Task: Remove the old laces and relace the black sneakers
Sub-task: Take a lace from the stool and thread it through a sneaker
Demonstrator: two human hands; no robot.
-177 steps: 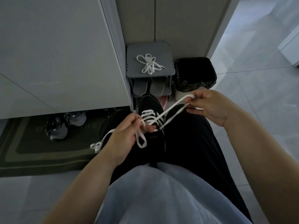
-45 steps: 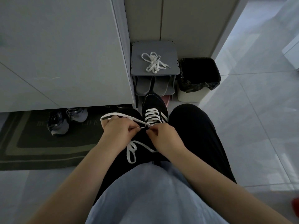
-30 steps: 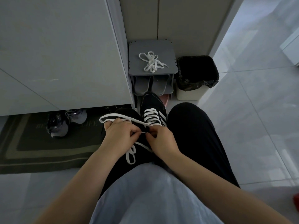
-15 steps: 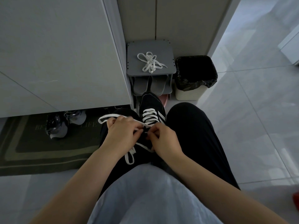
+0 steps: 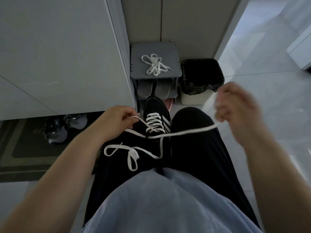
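— Where is the black sneaker with white stripes (image 5: 155, 113)?
— It lies on the lap, on the black trousers (image 5: 196, 148), with its toe pointing away at the small grey shoe rack (image 5: 155, 52).

— What is in it?
— A flat white lace (image 5: 188, 132) runs through its holes. One end goes out to each side. A loose part curls in loops on the trousers.

— What does the left hand (image 5: 117, 119) do?
— It is closed on one end of the lace, just beside the sneaker.

— And the right hand (image 5: 235, 105)?
— It is up high and out to the side, and it looks blurry. The lace goes tight across to it, so it grips that end with its fingers.

— What lies on the rack?
— A loose bunch of white laces (image 5: 154, 66) sits on top. Grey slippers (image 5: 154, 89) sit under it.

— What else is near?
— A white bin with a black bag (image 5: 202, 81) stands just beside the rack. Dark shoes (image 5: 57, 129) rest on a dark mat (image 5: 20, 145) off to the left.
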